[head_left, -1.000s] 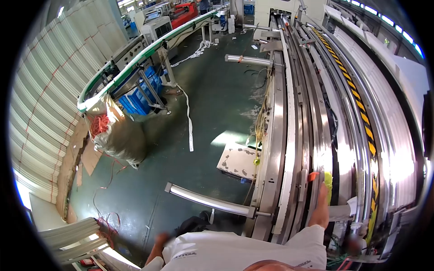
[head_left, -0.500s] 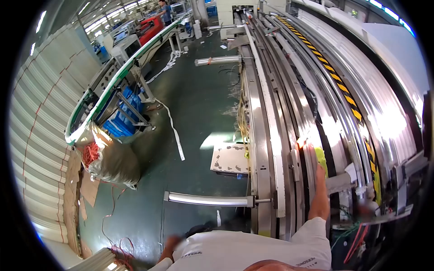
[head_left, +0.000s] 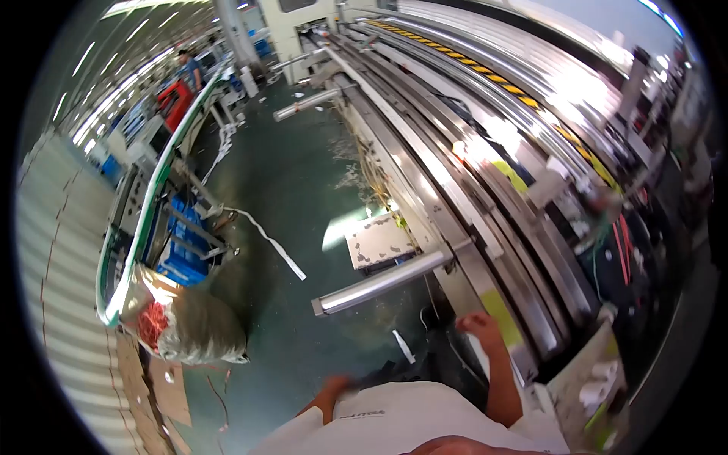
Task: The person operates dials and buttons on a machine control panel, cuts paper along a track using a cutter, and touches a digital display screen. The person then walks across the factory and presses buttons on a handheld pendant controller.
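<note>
My right hand (head_left: 479, 326) is over the near end of the long metal machine bed (head_left: 523, 280), beside a yellow-green patch (head_left: 502, 315). Its fingers look curled, and nothing can be made out in them. My left hand (head_left: 337, 385) is low by my white shirt, above the green floor; it is smeared and its fingers cannot be read. Between the hands and farther forward, a metal cylinder (head_left: 383, 285) juts out from the bed's left side.
A sack of red strands (head_left: 201, 322) stands at the left below a green-edged conveyor (head_left: 155, 182), with blue crates (head_left: 182, 243) underneath. A spotted white box (head_left: 381, 240) sits beside the machine. A person (head_left: 191, 70) stands far back. White strips lie on the floor.
The view has swung to the right. My right hand has come back from farther up the rails to the bed's near end. My left hand stays low beside my body.
</note>
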A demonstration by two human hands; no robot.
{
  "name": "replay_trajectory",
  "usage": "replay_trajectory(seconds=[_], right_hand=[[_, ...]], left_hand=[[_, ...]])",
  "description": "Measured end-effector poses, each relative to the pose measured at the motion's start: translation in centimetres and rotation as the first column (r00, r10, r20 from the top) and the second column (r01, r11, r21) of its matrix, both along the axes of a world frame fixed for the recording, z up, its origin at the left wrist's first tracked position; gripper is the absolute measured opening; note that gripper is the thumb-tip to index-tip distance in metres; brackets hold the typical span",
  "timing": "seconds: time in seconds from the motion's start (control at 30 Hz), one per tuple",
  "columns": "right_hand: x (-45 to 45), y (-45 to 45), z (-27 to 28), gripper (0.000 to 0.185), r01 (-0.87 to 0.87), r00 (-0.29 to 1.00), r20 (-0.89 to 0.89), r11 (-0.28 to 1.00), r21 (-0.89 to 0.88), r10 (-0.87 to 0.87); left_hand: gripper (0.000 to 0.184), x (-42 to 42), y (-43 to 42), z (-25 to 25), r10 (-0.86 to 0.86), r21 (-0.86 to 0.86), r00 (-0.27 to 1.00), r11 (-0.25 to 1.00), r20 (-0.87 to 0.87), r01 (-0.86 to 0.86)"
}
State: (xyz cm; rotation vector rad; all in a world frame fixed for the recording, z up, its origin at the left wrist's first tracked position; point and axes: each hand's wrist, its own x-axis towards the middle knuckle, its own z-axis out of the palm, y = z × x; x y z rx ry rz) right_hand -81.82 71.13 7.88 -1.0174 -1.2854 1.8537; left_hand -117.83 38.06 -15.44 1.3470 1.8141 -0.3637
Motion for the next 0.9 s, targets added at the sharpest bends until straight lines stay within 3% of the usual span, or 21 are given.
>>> replay_trajectory(seconds=[0.03, 0.07, 0.1, 0.13, 0.17, 0.2, 0.23, 0.33, 0.37, 0.4, 0.43, 0.53, 0.57, 0.67, 0.73, 0.77, 0.8, 0.83, 0.87, 0.9], right_hand=[[3.2, -9.3, -7.0, 0.027, -0.174, 0.955, 0.229, 0.981, -0.088, 0.19], [5.2, -15.8, -11.2, 0.039, -0.125, 0.898, 0.411, 0.987, -0.106, 0.158], [6.9, -21.6, -12.1, 0.05, -0.139, 0.77, 0.625, 0.99, -0.03, 0.127], [8.7, -27.1, -14.7, 0.055, -0.145, 0.558, 0.818, 0.987, -0.069, 0.139], [9.8, -30.9, -14.0, 0.051, 0.123, 0.701, 0.713, 0.981, -0.15, 0.021], [11.7, -34.6, -16.2, 0.045, 0.377, 0.833, 0.533, 0.859, -0.347, -0.15], [13.9, -38.1, -18.6, 0.043, 0.432, 0.813, 0.529, 0.861, -0.269, -0.242], [16.3, -47.6, -23.9, 0.03, 0.395, 0.638, 0.704, 0.917, 0.047, -0.311], [17.9, -49.6, -25.5, 0.037, 0.024, 0.573, 0.819, 0.999, 0.026, -0.035], [17.9, -51.9, -23.0, 0.048, 0.288, 0.667, 0.744, 0.933, -0.216, -0.034], [17.7, -54.1, -20.2, 0.06, 0.539, 0.705, 0.698, 0.736, -0.41, -0.127], [18.6, -65.2, -26.3, 0.073, 0.752, 0.518, 0.82, 0.586, -0.302, -0.243], [20.1, -68.4, -24.3, 0.084, 0.782, 0.516, 0.818, 0.529, -0.329, -0.254], [24.4, -80.0, -24.9, 0.083, 0.829, 0.555, 0.742, 0.33, -0.452, -0.376], [26.6, -89.2, -27.6, 0.075, 0.918, 0.396, 0.771, 0.197, -0.344, -0.499], [30.2, -91.9, -24.6, 0.07, 0.901, 0.341, 0.704, 0.004, -0.433, -0.623], [32.2, -94.0, -21.4, 0.065, 0.82, 0.262, 0.625, -0.173, -0.546, -0.735], [33.3, -98.8, -24.0, 0.054, 0.675, 0.117, 0.467, -0.275, -0.685, -0.877], [35.0, -103.0, -26.3, 0.049, 0.63, 0.089, 0.441, -0.293, -0.719, -0.893], [36.5, -106.7, -28.4, 0.043, 0.654, 0.156, 0.412, -0.218, -0.724, -0.898]], left_hand=[[0.017, -0.4, -0.7, -0.2, -0.017, -0.014, 0.999, 1.0, 0.029, 0.017], [0.015, -0.5, -1.4, -0.3, 0.164, -0.049, 0.978, 0.986, 0.131, -0.159], [0.013, -0.2, -2.0, -0.3, 0.52, -0.153, 0.802, 0.854, 0.294, -0.498], [0.012, 0.2, -2.4, -0.2, 0.722, -0.258, 0.574, 0.682, 0.387, -0.684], [0.012, 0.4, -2.4, 0.0, 0.783, -0.32, 0.444, 0.596, 0.435, -0.737], [0.013, 1.1, -1.9, 0.0, 0.787, -0.361, 0.395, 0.583, 0.474, -0.728], [0.009, 2.0, -0.9, 0.8, 0.771, -0.395, 0.463, 0.627, 0.438, -0.671], [0.013, 4.5, 0.6, 0.7, 0.828, -0.606, 0.254, 0.544, 0.499, -0.58], [0.018, 6.3, 0.7, 1.5, 0.802, -0.555, 0.372, 0.593, 0.467, -0.584], [0.023, 9.4, 0.7, 3.0, 0.766, -0.493, 0.468, 0.642, 0.441, -0.587], [0.029, 12.1, 0.8, 4.1, 0.729, -0.422, 0.533, 0.684, 0.429, -0.595], [0.04, 18.3, -0.7, 4.0, 0.565, -0.412, 0.701, 0.818, 0.436, -0.402], [0.039, 20.8, -1.7, 3.5, 0.494, -0.387, 0.763, 0.856, 0.418, -0.343], [0.037, 28.6, -5.2, 2.5, 0.311, -0.348, 0.887, 0.918, 0.341, -0.188], [0.034, 35.1, -9.1, 1.0, 0.245, -0.357, 0.921, 0.925, 0.302, -0.129], [0.027, 39.5, -11.2, 1.0, 0.2, -0.345, 0.956, 0.931, 0.216, -0.117], [0.023, 42.4, -12.1, -0.2, 0.458, -0.711, 0.791, 0.702, 0.406, -0.041], [0.021, 44.8, -14.5, -1.7, 0.215, -0.527, 0.888, 0.849, 0.406, 0.035], [0.02, 49.7, -17.3, -1.4, 0.028, -0.396, 0.92, 0.908, 0.39, 0.14], [0.021, 55.3, -19.9, 0.0, -0.128, -0.297, 0.913, 0.92, 0.387, 0.254]])
